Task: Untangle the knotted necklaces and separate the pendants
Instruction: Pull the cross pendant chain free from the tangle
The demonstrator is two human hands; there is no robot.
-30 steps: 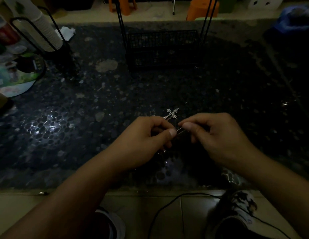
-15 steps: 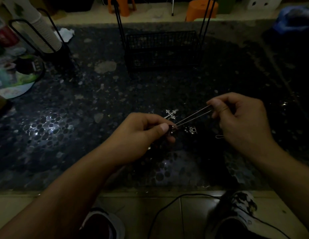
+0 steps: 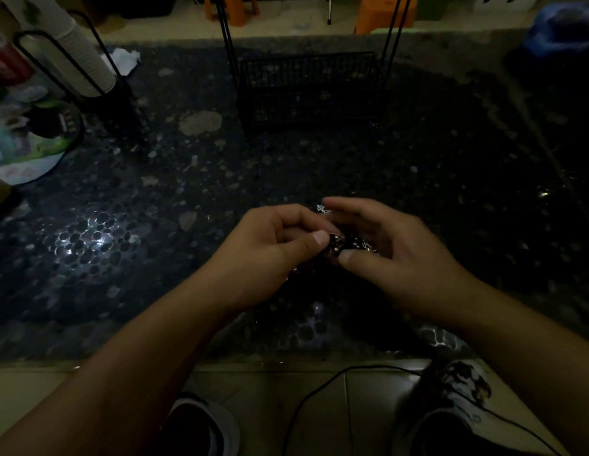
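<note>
necklaces: small dark tangle [image 3: 344, 246] with a few bright metal glints, bunched between your two hands, just above the speckled dark countertop [image 3: 319, 166], near its front edge. Too dim to separate individual chains.
pendant: one silvery bit [image 3: 321, 209] shows just behind your right fingertips; most of it is hidden, shape unclear.
left hand: [image 3: 273, 248] fingers curled, thumb tip pressing on the left side of the tangle, pinching it.
right hand: [image 3: 391, 245] motion-blurred; fingers loosely arched over the tangle, thumb tip touching its lower edge. Can't tell if you're actually gripping it.
wire basket: black mesh [image 3: 309, 87] at the back centre of the counter, thin black rods rising from its sides. Contents can't be made out in the dark.
cup rack: black wire holder at back left carries a slanted stack of pale cups [image 3: 79, 51].
floor: tiled, with a black cable [image 3: 319, 393] running between your shoes.
</note>
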